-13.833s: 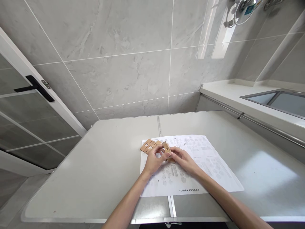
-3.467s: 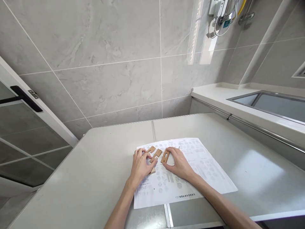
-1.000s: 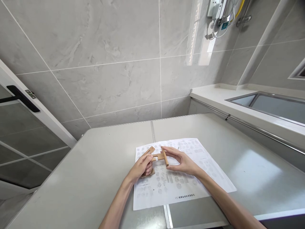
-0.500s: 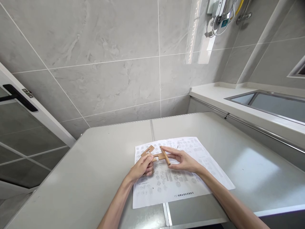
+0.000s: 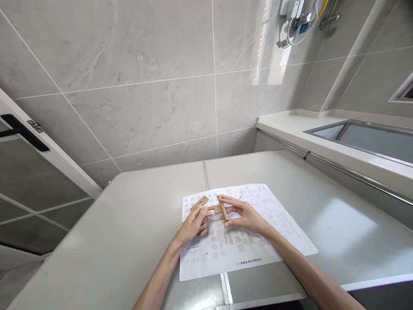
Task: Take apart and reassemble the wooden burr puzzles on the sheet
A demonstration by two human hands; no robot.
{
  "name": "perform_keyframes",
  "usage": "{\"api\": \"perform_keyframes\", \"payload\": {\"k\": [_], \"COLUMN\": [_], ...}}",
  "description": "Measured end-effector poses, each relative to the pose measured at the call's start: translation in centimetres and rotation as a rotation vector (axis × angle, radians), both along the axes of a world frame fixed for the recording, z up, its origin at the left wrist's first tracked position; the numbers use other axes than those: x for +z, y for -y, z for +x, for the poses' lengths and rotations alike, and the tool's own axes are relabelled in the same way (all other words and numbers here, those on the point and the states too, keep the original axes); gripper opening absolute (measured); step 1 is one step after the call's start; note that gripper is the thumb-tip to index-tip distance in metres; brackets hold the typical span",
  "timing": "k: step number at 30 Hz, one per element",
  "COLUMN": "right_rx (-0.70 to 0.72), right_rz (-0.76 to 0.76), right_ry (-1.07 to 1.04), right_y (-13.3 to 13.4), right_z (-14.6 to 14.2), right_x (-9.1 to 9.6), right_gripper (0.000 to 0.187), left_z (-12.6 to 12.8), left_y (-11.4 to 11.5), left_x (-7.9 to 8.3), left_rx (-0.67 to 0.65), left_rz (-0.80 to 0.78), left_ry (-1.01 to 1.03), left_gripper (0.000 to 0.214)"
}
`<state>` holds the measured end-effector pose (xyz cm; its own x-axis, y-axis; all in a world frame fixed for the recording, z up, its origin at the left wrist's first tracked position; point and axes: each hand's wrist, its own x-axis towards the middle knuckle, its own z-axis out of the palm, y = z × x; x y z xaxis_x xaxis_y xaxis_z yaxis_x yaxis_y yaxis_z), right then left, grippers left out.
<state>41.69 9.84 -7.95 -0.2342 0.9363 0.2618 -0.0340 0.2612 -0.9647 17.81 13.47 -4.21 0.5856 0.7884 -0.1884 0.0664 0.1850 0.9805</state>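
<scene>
My left hand (image 5: 193,224) is closed, pinching a notched wooden piece (image 5: 215,209) between thumb and fingers. The piece points right, toward my other hand. Held by its two ends between the thumb and fingers of my right hand (image 5: 248,217) is a wooden bar (image 5: 223,208), which stands crosswise at the end of the notched piece. Whether the two are joined or only touch, I cannot tell. Just behind my left hand is another notched wooden piece (image 5: 202,200), partly hidden. A small wooden end (image 5: 179,225) shows left of that hand.
Under my hands a printed sheet (image 5: 226,267) with small diagrams lies on the pale table (image 5: 129,228). A tiled wall (image 5: 145,116) rises behind it. On the right runs a white counter (image 5: 284,125) with a metal rail (image 5: 338,170); a glazed door (image 5: 38,189) is at left.
The wooden bar has tilted slightly more upright in my right hand, and its lower end has shifted left. My left hand keeps its hold; the view has moved slightly.
</scene>
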Motion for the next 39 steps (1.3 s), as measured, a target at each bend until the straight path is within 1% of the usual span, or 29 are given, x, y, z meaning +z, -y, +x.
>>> {"api": "perform_keyframes", "payload": {"k": [2,5,7,12,13,17,18,20,23,24,25,28,29,31,34,39], "right_rx": [0.024,0.123,0.159,0.040,0.053,0.205,0.215,0.165,0.031,0.018,0.034,0.174,0.200,0.155,0.021,-0.020], "right_rz": [-0.014,-0.074,-0.093,-0.042,-0.048,-0.106,-0.110,-0.088,-0.020,-0.008,-0.011,-0.064,-0.071,-0.041,0.028,0.062], "right_ry": [-0.004,-0.024,-0.024,-0.010,-0.018,-0.041,-0.038,-0.012,0.041,0.042,0.036,0.009,0.009,0.023,0.079,0.106], "right_y": [0.1,0.2,0.2,0.1,0.1,0.1,0.2,0.1,0.1,0.1,0.1,0.1,0.2,0.2,0.1,0.0], "right_z": [0.1,0.5,0.6,0.2,0.3,0.7,0.8,0.5,-0.1,-0.2,-0.2,0.1,0.3,0.4,0.0,-0.5], "right_x": [0.2,0.5,0.5,0.2,0.3,0.5,0.5,0.2,-0.2,-0.2,-0.1,0.3,0.5,0.5,0.1,-0.7], "right_gripper": [0.085,0.085,0.085,0.084,0.084,0.085,0.085,0.086,0.086,0.086,0.086,0.086,0.086,0.085,0.083,0.081], "left_z": [0.0,-0.1,-0.1,0.2,0.2,0.3,0.3,0.4,0.5,0.5,0.5,0.7,0.7,0.8,0.9,1.0], "left_y": [0.0,0.1,0.0,0.0,0.0,0.2,0.2,0.1,0.0,0.0,0.0,0.2,0.3,0.3,0.1,0.1], "left_x": [0.0,0.0,-0.2,-0.6,-0.6,-0.5,-0.6,-0.8,-1.2,-1.2,-1.2,-1.1,-1.1,-1.2,-1.6,-1.8], "left_rx": [-0.015,-0.068,-0.082,-0.020,-0.020,-0.080,-0.086,-0.076,-0.046,-0.041,-0.044,-0.076,-0.080,-0.067,-0.032,-0.017], "left_rz": [0.006,0.001,0.006,0.031,0.034,0.044,0.047,0.058,0.079,0.083,0.083,0.075,0.075,0.088,0.113,0.138], "left_ry": [0.001,0.003,0.003,0.006,0.007,0.000,-0.004,-0.010,-0.013,-0.013,-0.015,-0.020,-0.018,-0.010,-0.016,-0.016], "left_gripper": [0.053,0.055,0.056,0.054,0.053,0.053,0.054,0.054,0.054,0.053,0.053,0.053,0.053,0.053,0.052,0.052]}}
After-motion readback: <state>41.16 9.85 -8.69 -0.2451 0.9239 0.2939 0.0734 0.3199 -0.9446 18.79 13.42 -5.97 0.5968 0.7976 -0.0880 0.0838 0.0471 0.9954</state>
